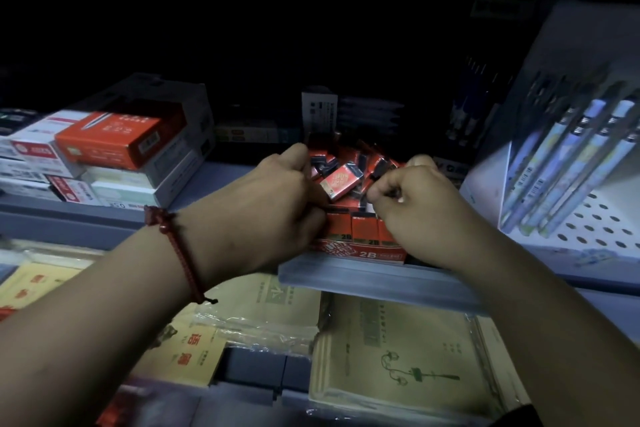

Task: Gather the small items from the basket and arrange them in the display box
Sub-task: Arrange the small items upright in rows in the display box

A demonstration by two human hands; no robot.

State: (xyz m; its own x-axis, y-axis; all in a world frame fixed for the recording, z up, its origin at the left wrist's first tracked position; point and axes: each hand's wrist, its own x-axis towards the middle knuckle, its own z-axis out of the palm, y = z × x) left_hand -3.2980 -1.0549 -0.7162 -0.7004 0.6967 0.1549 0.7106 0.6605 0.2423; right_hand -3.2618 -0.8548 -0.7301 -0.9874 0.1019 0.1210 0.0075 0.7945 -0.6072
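Note:
A red display box (360, 251) marked 2B stands at the front edge of a grey shelf (377, 279). It holds several small red-and-black erasers (341, 180), some standing in a front row, others piled loosely behind. My left hand (277, 204), with a red cord bracelet at the wrist, has its fingers curled down into the box's left side among the erasers. My right hand (415, 198) is at the box's right side, fingers curled, pinching a small dark eraser. No basket is in view.
Stacked red and white pen boxes (114, 146) sit on the shelf at left. A white perforated rack of blue pens (568, 163) leans at right. Below the shelf lie wrapped beige exercise books (398, 350). The back of the shelf is dark.

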